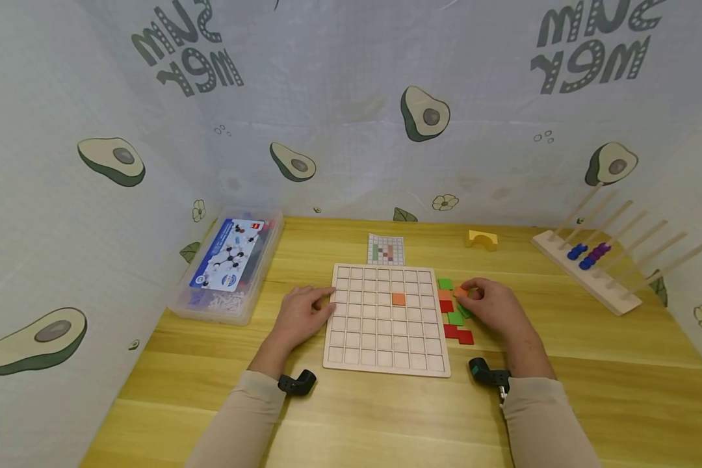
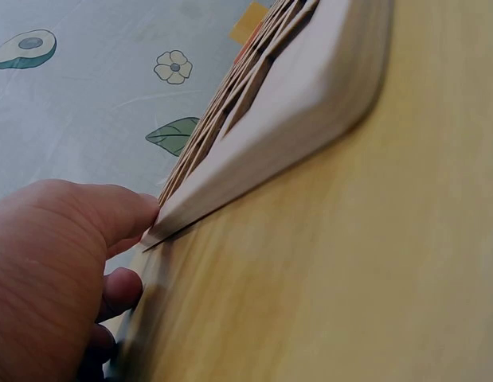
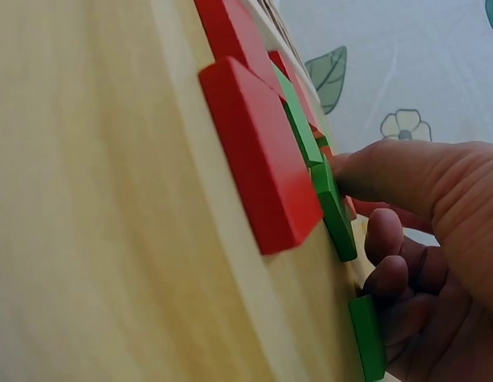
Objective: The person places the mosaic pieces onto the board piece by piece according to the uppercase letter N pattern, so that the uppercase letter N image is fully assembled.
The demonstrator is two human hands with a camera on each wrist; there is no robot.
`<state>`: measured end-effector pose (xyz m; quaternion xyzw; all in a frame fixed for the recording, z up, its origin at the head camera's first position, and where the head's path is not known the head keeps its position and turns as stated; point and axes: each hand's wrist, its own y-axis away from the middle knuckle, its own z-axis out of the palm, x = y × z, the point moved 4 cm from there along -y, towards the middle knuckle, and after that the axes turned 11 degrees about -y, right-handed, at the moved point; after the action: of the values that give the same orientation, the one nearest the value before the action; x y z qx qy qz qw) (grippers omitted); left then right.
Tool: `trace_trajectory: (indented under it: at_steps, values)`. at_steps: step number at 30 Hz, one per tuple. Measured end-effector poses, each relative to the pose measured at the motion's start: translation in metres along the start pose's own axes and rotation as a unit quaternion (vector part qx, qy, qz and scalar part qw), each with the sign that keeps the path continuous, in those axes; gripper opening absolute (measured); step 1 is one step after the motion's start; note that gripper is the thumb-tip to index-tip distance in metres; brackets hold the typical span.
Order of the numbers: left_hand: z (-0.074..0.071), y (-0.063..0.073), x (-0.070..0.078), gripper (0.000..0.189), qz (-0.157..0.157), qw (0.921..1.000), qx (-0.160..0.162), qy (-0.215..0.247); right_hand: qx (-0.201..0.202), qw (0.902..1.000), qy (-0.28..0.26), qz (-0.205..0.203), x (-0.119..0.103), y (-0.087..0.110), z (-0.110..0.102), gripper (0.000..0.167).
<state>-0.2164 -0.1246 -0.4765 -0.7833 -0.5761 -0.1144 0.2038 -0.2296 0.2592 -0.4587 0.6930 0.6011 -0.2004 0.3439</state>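
Observation:
A wooden grid board (image 1: 387, 364) lies on the table with one orange tile (image 1: 398, 299) in a cell. My left hand (image 1: 300, 316) touches the board's left edge with thumb and index finger, the other fingers bent beneath the palm. At a loose group of red, green and orange tiles right of the board, my right hand (image 1: 494, 308) pinches another orange tile (image 1: 460, 292) between thumb and index finger. Red tiles (image 3: 262, 159) and a green tile (image 3: 335, 211) lie close by. In the right wrist view, a further green tile (image 3: 367, 338) is beside the curled fingers.
A small printed pattern card (image 1: 386, 250) lies behind the board. The lidded plastic box (image 1: 225, 266) stands at the left. A yellow arch block (image 1: 481, 240) and a wooden peg rack (image 1: 587, 273) with blue and purple beads are at the back right. Patterned cloth (image 1: 351, 123) surrounds the table.

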Motion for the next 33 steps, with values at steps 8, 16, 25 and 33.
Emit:
trace_trajectory:
  at_steps: [8, 16, 25, 33]
  values:
    - [0.001, 0.002, -0.001, 0.036, -0.002, 1.0, 0.001, 0.004, 0.002, 0.9997, 0.005, -0.026, -0.01, 0.004, 0.001, 0.049]
    - [0.001, 0.001, -0.001, 0.036, -0.004, 1.0, 0.001, 0.003, -0.024, 0.9971, 0.016, -0.07, -0.037, 0.012, 0.008, 0.04]
    - [0.0, 0.001, 0.001, 0.036, -0.003, 1.0, 0.001, 0.004, -0.044, 0.9912, 0.021, -0.123, -0.059, 0.019, 0.021, 0.034]
    - [-0.001, 0.0, 0.0, 0.036, -0.004, 1.0, -0.001, 0.003, -0.066, 0.9822, 0.022, -0.174, -0.076, 0.026, 0.036, 0.028]
